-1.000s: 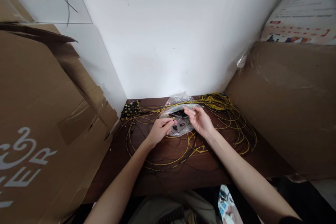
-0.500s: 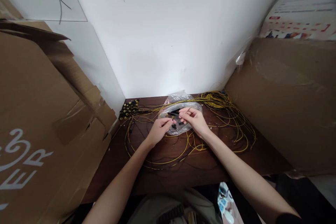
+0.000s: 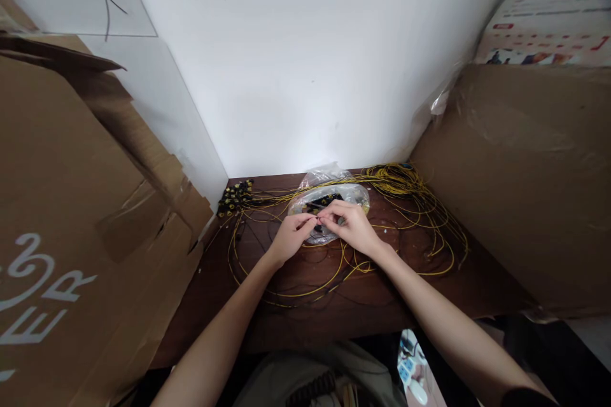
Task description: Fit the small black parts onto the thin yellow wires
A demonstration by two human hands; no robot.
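My left hand (image 3: 289, 236) and my right hand (image 3: 350, 227) meet fingertip to fingertip above a clear plastic bag (image 3: 329, 194) holding small black parts. Both hands are closed in a pinch; between them is a tiny piece too small to name, apparently at the end of a thin yellow wire. Loops of yellow wire (image 3: 305, 286) lie on the dark wooden table (image 3: 363, 305) under and around my wrists. A larger tangle of yellow wires (image 3: 405, 187) sits behind my right hand.
A cluster of black and yellow connectors (image 3: 233, 197) lies at the table's back left. Large cardboard boxes (image 3: 71, 235) close in on the left and another cardboard box (image 3: 529, 184) on the right. A white wall (image 3: 310, 63) stands behind.
My right hand moved left from the bag's opening to meet my left hand's fingertips. The left hand stayed almost still.
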